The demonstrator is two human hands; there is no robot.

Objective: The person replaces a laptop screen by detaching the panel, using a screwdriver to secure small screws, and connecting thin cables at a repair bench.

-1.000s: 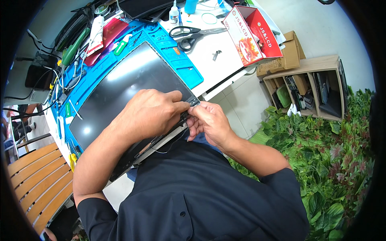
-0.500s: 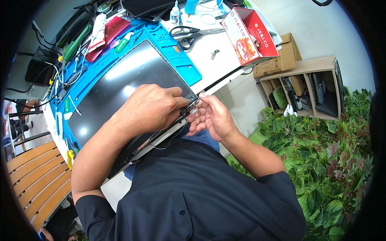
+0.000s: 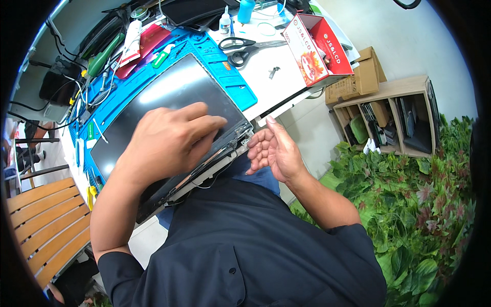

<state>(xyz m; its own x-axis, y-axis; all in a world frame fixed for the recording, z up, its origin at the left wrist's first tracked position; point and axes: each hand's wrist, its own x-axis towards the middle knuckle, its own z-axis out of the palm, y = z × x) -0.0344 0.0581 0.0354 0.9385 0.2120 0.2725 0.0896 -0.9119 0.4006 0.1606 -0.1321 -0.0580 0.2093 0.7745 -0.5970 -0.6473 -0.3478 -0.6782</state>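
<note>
A dark laptop screen [image 3: 197, 84] lies tilted across the table's near edge, its bare lower edge toward my body. Along that edge run a thin cable [image 3: 208, 185] and a strip of bare parts, with a metal hinge [image 3: 245, 138] at the right corner. My left hand [image 3: 171, 140] hovers over the screen, finger and thumb pinched together; whatever may be between the tips is too small to make out. Beside the hinge corner, my right hand [image 3: 276, 153] is turned palm inward, thumb raised and fingers loosely curled apart, with nothing visible in it.
Under the screen spreads a blue repair mat [image 3: 238, 92]. Black-handled scissors [image 3: 250, 46], small metal parts [image 3: 274, 72] and a red-and-white box [image 3: 312, 56] lie beyond. Tools and cables crowd the left, near a green-handled screwdriver [image 3: 105, 55]. A wooden shelf [image 3: 381, 94] stands right.
My left hand has lifted off the hinge corner and moved left over the screen. My right hand has drawn slightly away from the corner, which now shows more.
</note>
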